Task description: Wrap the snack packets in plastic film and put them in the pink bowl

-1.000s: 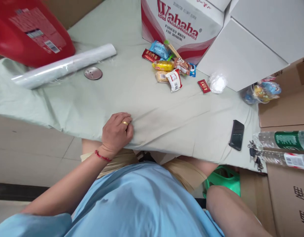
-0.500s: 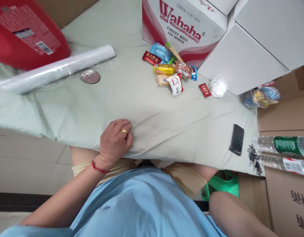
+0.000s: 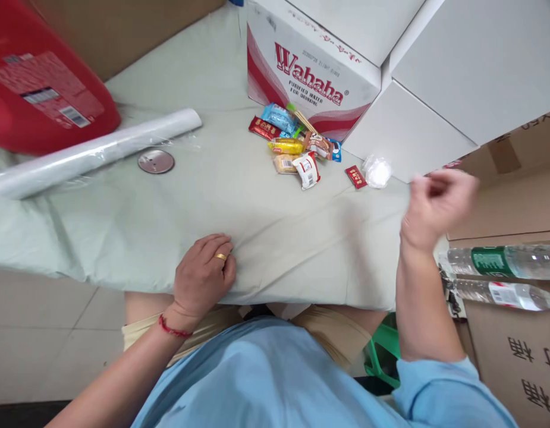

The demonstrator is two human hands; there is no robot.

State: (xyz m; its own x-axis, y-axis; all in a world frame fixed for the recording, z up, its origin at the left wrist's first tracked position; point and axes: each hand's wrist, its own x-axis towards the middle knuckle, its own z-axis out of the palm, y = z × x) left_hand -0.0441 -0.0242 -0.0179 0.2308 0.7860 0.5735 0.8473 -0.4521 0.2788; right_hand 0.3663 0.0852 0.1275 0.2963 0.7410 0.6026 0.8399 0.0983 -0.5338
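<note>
My left hand [image 3: 203, 268] rests palm down on the pale green cloth near the front edge, fingers laid on the fabric with nothing in them. My right hand [image 3: 442, 205] is raised over the table's right side, its curled fingers smeared by motion; whether it holds anything does not show. Just left of it lie a crumpled clear plastic wrap [image 3: 377, 172] and a small red packet [image 3: 355, 177]. Farther left is a pile of wrapped snacks, among them a yellow packet [image 3: 285, 146], a blue packet [image 3: 278, 117] and a white-and-red packet [image 3: 307, 171].
A Wahaha carton [image 3: 310, 77] and white boxes [image 3: 404, 131] stand behind the snacks. To the left are a red jug [image 3: 47, 89], a plastic film roll [image 3: 100, 148] and a round metal disc [image 3: 156, 161]. Two clear bottles [image 3: 537, 261] lie at right.
My right hand has come into view at the right, now covering the phone's spot and most of the snack cup. My left hand stays on the cloth; the view has shifted slightly.
</note>
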